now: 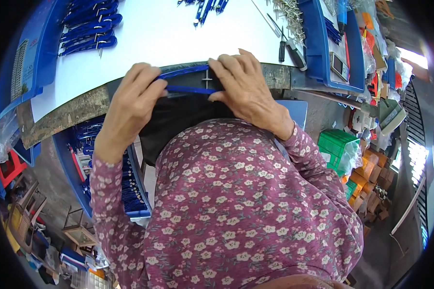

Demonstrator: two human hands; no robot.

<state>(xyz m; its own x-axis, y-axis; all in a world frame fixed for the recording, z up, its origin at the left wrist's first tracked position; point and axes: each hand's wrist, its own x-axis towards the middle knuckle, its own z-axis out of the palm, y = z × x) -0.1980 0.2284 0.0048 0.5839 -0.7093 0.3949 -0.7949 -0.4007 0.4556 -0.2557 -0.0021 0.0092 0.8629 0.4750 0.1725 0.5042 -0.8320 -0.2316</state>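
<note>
Between my two hands a narrow blue strap (pixel 193 90) is stretched in a flat loop at the table's near edge. A small metal pin (pixel 207 79) stands between its two strands, close to my right fingers. My left hand (pixel 136 96) is closed on the loop's left end. The right end is pinched by my right hand (pixel 243 86), with the thumb on the lower strand and the fingers on the upper one. My fingers hide both ends. At the back left lies a stack of similar blue looped straps (pixel 92 26) with metal pins.
More blue straps (pixel 208 9) and a heap of metal pins (pixel 290 19) lie on the white tabletop (pixel 144 33). Screwdrivers (pixel 294 54) rest near a blue bin (pixel 318 53). Below the table at left stands a blue crate (pixel 72 164) of straps. A green crate (pixel 336 147) is at right.
</note>
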